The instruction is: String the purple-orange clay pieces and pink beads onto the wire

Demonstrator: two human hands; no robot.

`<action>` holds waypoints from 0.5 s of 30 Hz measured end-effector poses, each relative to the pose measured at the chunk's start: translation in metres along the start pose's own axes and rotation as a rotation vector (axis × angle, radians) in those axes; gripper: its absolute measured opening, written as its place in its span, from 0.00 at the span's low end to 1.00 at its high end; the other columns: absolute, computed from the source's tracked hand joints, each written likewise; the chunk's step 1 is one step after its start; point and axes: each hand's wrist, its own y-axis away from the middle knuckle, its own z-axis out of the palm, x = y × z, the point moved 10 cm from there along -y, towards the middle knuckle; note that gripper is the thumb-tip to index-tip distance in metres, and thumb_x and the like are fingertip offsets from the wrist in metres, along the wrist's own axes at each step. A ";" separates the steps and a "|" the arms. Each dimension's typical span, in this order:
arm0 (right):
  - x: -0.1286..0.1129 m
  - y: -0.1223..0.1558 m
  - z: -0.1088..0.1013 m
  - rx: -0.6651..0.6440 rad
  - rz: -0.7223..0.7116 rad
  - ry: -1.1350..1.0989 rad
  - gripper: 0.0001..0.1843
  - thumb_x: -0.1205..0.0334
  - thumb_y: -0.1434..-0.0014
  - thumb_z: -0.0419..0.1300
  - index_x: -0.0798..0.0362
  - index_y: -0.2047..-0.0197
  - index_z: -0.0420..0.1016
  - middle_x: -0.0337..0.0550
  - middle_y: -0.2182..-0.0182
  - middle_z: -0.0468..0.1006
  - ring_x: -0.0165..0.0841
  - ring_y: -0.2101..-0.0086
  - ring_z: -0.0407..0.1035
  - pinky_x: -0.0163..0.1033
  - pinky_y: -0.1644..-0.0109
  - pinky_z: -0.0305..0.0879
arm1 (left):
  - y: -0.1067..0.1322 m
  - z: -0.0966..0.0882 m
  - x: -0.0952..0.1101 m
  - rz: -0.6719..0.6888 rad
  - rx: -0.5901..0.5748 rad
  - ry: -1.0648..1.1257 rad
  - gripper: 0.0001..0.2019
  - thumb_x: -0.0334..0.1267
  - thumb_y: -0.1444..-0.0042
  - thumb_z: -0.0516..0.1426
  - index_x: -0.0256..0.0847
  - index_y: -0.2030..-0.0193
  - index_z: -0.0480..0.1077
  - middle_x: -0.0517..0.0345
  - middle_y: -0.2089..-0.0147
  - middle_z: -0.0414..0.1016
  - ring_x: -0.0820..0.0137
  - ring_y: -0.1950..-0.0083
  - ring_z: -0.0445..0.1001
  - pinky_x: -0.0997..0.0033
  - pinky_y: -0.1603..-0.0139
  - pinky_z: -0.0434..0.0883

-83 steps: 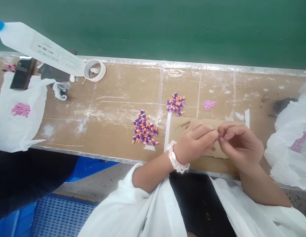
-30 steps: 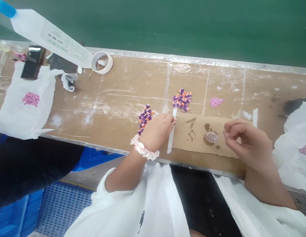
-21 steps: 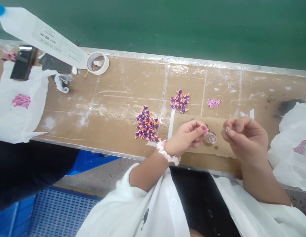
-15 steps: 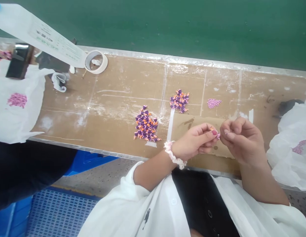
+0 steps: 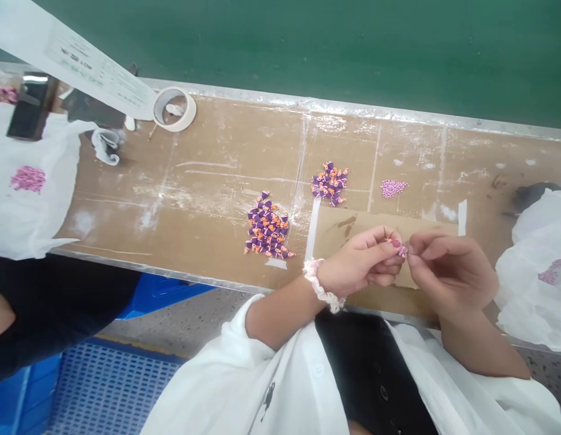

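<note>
My left hand (image 5: 359,264), with a pink scrunchie at the wrist, pinches a small purple and orange piece between thumb and fingertips. My right hand (image 5: 447,272) is closed in a pinch right against it; what it holds is too small to make out. Both hands meet over a cardboard patch (image 5: 352,226) taped to the bench. A pile of purple and orange pieces (image 5: 266,232) lies left of my left hand. A smaller pile of the same pieces (image 5: 330,182) and a small heap of pink beads (image 5: 393,188) lie farther back.
A tape roll (image 5: 174,109) and a white label sheet (image 5: 76,57) sit at the back left. White plastic bags with pink beads lie at the left (image 5: 29,181) and right (image 5: 540,272) ends. Another person's dark sleeve (image 5: 54,308) is at lower left, above blue crates (image 5: 108,393).
My left hand reached to the left pile, then came back with a piece to meet my right hand. A small clear round thing seen on the cardboard patch is now hidden under the hands.
</note>
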 end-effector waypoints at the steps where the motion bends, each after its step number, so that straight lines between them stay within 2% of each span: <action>1: -0.001 0.000 0.001 -0.012 -0.006 0.013 0.16 0.79 0.49 0.61 0.49 0.63 0.69 0.38 0.71 0.74 0.30 0.71 0.69 0.36 0.71 0.65 | 0.000 0.000 0.000 0.001 0.003 -0.006 0.14 0.43 0.43 0.60 0.39 0.67 0.60 0.70 0.77 0.51 0.83 0.78 0.48 0.86 0.79 0.50; 9: -0.004 0.003 0.003 -0.069 -0.038 0.134 0.16 0.81 0.51 0.60 0.49 0.66 0.67 0.38 0.69 0.74 0.30 0.70 0.69 0.36 0.72 0.64 | 0.000 -0.001 0.004 0.041 0.020 -0.113 0.17 0.48 0.45 0.62 0.39 0.67 0.60 0.72 0.79 0.51 0.84 0.79 0.48 0.84 0.79 0.50; 15: -0.006 0.003 0.011 -0.164 -0.026 0.214 0.18 0.82 0.52 0.58 0.49 0.65 0.65 0.37 0.70 0.71 0.26 0.72 0.65 0.32 0.76 0.59 | 0.005 -0.009 0.016 0.123 0.147 -0.434 0.21 0.56 0.46 0.60 0.40 0.66 0.60 0.70 0.77 0.56 0.82 0.79 0.53 0.80 0.79 0.53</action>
